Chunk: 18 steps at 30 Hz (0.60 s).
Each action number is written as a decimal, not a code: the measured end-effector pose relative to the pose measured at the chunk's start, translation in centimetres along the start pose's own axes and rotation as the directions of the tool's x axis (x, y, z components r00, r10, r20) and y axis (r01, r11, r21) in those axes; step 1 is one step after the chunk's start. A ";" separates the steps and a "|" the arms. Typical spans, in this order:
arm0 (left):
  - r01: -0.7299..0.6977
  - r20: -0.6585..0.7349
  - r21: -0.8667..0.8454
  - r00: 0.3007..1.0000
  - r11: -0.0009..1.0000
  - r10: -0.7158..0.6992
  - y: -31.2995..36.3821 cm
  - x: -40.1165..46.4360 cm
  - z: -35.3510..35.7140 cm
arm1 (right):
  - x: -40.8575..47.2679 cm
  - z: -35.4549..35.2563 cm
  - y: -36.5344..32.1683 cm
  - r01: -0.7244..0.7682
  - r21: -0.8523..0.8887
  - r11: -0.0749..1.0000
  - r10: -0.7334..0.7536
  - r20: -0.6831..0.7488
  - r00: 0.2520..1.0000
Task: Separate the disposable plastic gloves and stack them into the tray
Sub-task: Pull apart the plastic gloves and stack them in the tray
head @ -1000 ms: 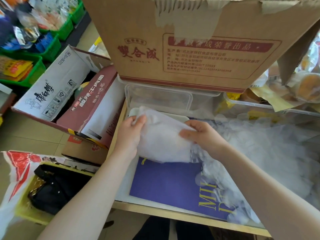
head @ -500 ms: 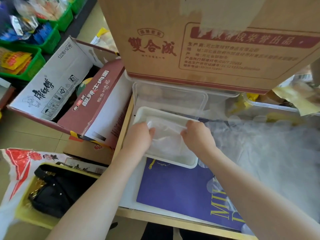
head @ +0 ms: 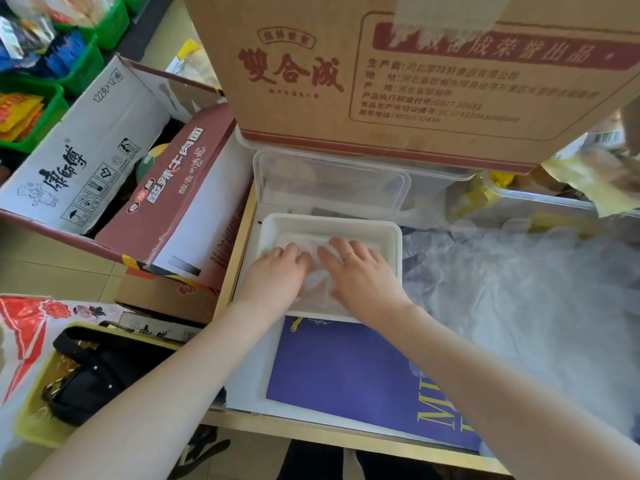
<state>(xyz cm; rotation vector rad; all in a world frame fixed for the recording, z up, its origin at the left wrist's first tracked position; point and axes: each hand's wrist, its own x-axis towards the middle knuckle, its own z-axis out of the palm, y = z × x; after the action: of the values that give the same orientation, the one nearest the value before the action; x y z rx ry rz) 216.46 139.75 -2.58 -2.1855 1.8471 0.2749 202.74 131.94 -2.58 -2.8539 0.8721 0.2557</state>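
Note:
A white foam tray (head: pixel 332 221) lies on the table's left part. Inside it rests a flat layer of thin clear plastic gloves (head: pixel 318 289). My left hand (head: pixel 277 271) and my right hand (head: pixel 360 275) lie side by side on those gloves, palms down and fingers straight, pressing them flat. A gold ring shows on the right hand. To the right, a loose heap of clear gloves (head: pixel 519 299) spreads over the table.
A big cardboard box (head: pixel 398 74) overhangs the table's back. Beneath it sits a clear plastic container (head: pixel 329 181). A purple book (head: pixel 346 372) lies in front of the tray. Open cartons (head: pixel 114 161), a black bag (head: pixel 90 372) and green baskets (head: pixel 52 98) stand on the floor at left.
Both hands brought a glove down from above the table into the tray, then moved from its edges onto its middle and flattened out on it.

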 end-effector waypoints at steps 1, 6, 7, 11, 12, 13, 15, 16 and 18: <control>-0.007 -0.009 0.036 1.000 0.999 0.007 0.0 -0.1 -0.6 | 0.1 0.1 0.0 0.049 0.046 0.998 -0.052 0.084 0.995; 0.030 0.108 0.047 0.994 0.998 -0.035 0.4 0.3 0.6 | 0.4 0.4 1.1 0.059 -0.086 0.995 -0.030 0.305 0.952; 0.042 0.117 0.080 0.992 0.996 -0.051 0.5 0.5 0.6 | 0.3 0.3 1.4 0.059 -0.176 0.983 -0.015 0.240 0.971; 0.018 0.100 0.168 0.994 0.986 -0.035 0.3 0.5 0.1 | -1.3 -0.8 4.0 0.155 -0.312 0.937 -0.127 0.106 0.986; 0.022 0.091 0.148 0.995 0.989 -0.036 0.4 0.3 -0.3 | -2.1 -1.0 4.8 0.172 -0.254 0.952 -0.166 0.043 0.985; 0.019 0.082 0.133 0.996 0.991 -0.030 0.7 0.0 -0.7 | -3.0 -1.0 5.6 0.146 -0.146 0.979 -0.154 -0.051 0.987; -0.013 -0.027 0.056 1.000 0.998 0.014 1.3 -0.7 -2.0 | -5.5 -0.9 6.9 0.049 0.130 0.990 -0.021 -0.210 0.978; -0.052 -0.099 0.021 0.994 0.998 0.053 1.8 -1.0 -2.7 | -6.8 -0.7 7.6 -0.027 0.249 0.968 0.090 -0.247 0.965; -0.160 -0.309 -0.054 0.941 0.986 0.136 3.4 -1.5 -2.7 | -9.9 0.6 9.4 -0.204 0.373 0.905 0.314 -0.262 0.912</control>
<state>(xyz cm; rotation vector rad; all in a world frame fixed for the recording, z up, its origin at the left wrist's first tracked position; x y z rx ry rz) 212.81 139.81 0.16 -2.2472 2.2056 0.0387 189.31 129.63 -1.96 -2.4842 1.2292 -0.3124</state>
